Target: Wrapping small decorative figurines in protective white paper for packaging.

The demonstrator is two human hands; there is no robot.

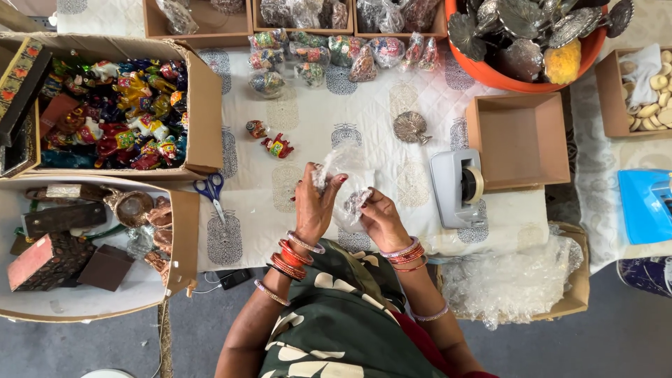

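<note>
My left hand and my right hand are together over the table's front edge, both gripping a clear plastic bag. A small silver object sits inside the bag by my right fingers. Both wrists wear red and silver bangles. Just beyond my hands on the white printed cloth lie two small painted figurines and a silver leaf-shaped piece.
A box of painted figurines and a box of dark wooden items stand at left. Blue-handled scissors lie near them. A tape dispenser, an empty cardboard box, an orange bowl of silver pieces and bagged figurines surround the work area.
</note>
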